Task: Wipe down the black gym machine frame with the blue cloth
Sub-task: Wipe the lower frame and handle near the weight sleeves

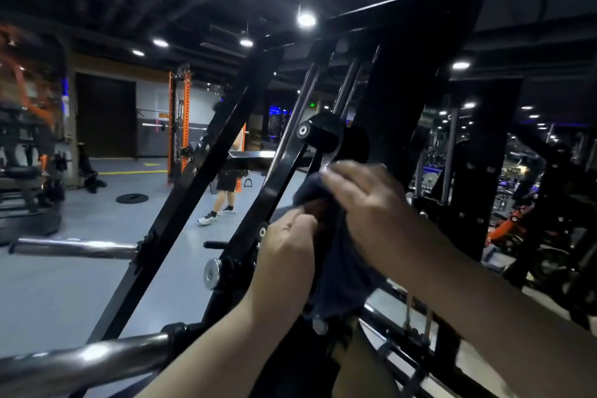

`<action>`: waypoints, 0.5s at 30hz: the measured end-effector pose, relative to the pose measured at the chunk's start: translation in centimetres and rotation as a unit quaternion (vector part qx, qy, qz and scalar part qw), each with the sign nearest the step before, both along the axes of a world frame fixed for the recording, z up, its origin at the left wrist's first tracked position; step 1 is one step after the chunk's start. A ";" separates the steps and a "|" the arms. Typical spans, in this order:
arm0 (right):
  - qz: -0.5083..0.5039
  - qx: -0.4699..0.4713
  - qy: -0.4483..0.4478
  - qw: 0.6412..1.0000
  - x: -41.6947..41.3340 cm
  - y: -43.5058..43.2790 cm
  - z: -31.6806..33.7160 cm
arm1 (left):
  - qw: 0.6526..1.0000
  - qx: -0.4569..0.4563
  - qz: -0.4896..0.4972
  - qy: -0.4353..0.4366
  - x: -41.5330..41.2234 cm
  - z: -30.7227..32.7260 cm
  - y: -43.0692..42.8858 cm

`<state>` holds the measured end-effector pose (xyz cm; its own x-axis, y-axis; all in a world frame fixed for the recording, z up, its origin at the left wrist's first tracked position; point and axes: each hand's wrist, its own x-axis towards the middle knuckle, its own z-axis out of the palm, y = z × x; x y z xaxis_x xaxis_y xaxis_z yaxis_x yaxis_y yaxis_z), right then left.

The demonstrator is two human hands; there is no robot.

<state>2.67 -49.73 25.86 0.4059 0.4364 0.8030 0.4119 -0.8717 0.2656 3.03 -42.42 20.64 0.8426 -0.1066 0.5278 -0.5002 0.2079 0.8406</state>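
Note:
The black gym machine frame (206, 171) rises diagonally through the middle of the view, with slanted bars and a round black roller (323, 134) near the top. The dark blue cloth (342, 275) hangs over one slanted bar just below the roller. My left hand (286, 255) grips the cloth's left side, fingers curled round a fold. My right hand (365, 200) lies over the cloth's upper part and presses it against the bar. The bar under the cloth is hidden.
Chrome bars stick out at the lower left (74, 247) and bottom (84, 362). A person (226, 184) stands on the grey floor behind the frame. An orange rack (179, 126) stands further back. More dark machines crowd the right side (533, 203).

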 end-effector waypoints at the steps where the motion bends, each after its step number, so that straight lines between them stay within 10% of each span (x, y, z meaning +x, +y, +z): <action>1: -0.032 0.006 -0.023 0.999 0.4 -0.2 0.1 | 1.000 -0.007 -0.025 0.015 -0.4 0.7 3.5; 9: -0.082 -0.100 0.061 0.990 0.3 2.1 -7.1 | 0.996 0.030 0.077 -0.032 1.4 -7.0 7.7; 15: -0.130 0.000 0.003 0.991 0.6 2.1 -6.8 | 0.990 0.102 0.092 0.027 1.4 -9.8 8.8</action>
<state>3.23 -47.60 19.10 0.5098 0.3166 0.7999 0.1740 -0.9485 0.2646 4.45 -33.61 10.79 0.8839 -0.0486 0.4651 -0.4673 -0.0589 0.8821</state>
